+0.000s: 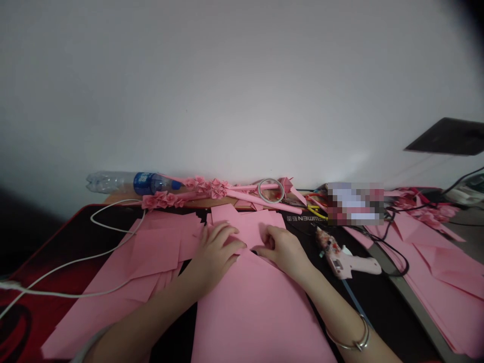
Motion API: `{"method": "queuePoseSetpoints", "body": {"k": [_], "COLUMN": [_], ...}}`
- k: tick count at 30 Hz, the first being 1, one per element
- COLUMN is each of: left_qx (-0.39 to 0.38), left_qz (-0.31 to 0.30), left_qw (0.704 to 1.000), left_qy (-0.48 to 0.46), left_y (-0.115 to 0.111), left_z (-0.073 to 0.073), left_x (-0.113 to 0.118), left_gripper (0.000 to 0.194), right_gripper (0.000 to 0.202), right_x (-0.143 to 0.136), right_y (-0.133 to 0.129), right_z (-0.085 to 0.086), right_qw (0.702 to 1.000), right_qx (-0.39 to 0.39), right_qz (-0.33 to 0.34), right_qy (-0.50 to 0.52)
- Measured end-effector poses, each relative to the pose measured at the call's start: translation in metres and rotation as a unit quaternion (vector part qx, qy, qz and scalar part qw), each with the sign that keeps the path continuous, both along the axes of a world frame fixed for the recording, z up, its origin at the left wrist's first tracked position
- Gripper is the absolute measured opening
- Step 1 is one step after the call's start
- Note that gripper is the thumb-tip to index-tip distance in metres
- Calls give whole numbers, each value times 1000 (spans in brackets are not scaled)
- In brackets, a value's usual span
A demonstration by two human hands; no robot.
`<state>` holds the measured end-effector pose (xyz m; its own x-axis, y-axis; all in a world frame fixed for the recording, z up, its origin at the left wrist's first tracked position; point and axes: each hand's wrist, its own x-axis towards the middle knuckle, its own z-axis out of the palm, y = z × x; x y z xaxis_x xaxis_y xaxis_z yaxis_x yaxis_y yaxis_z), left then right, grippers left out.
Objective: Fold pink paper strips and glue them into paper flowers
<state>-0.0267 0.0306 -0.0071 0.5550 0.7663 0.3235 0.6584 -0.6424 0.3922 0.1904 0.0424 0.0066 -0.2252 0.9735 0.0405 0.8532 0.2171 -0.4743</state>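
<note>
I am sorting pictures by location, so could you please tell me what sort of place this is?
It looks like a small craft workspace: pink paper lies on a black mat, a glue gun rests to the right, and folded paper flowers lie near the wall.

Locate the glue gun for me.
In the head view, the glue gun lies on the black mat, to the right of the right hand and left of the pink sheets at the far right.

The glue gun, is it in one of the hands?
No, the glue gun lies on the black mat, while the left hand and right hand are at the pink paper.
</note>
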Motion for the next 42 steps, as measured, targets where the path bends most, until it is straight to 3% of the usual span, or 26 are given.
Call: {"method": "queuePoseSetpoints", "body": {"k": [4,11,18,21,24,28,32,42], "left_qx": [-2,-22,-48,-52,-48,-36,-25,-46], "left_qz": [0,-95,-89,-84,-80,-81,-84,-78], "left_qw": [1000,989,981,981,982,983,986,988], "left_qy": [14,111,164,167,163,162,139,128], "left_y": [1,5,6,5,4,2,-3,-6], "left_z": [1,-1,3,3,1,-4,-7,-6], "left_x": [0,-4,-2,-2,-3,-5,-7,-7], "left_gripper": [19,36,42,43,44,45,44,47], "right_gripper": [30,29,18,18,47,58,57,58], "right_x": [-1,-1,5,3,-7,-19,-18,5], "right_y": [0,-1,1,-4,-15,-27,-28,-38], "right_z": [1,0,8,10,6,-8,-15,-12], "right_qw": [1000,1000,998,1000,988,969,963,962], "right_qx": [-2,1,-35,9,51,29,29,22], "right_qz": [0,-4,-5,-9,-27,-24,-8,-18], "right_qy": [-1,10,45,-16,-141,-245,-267,-273]}}
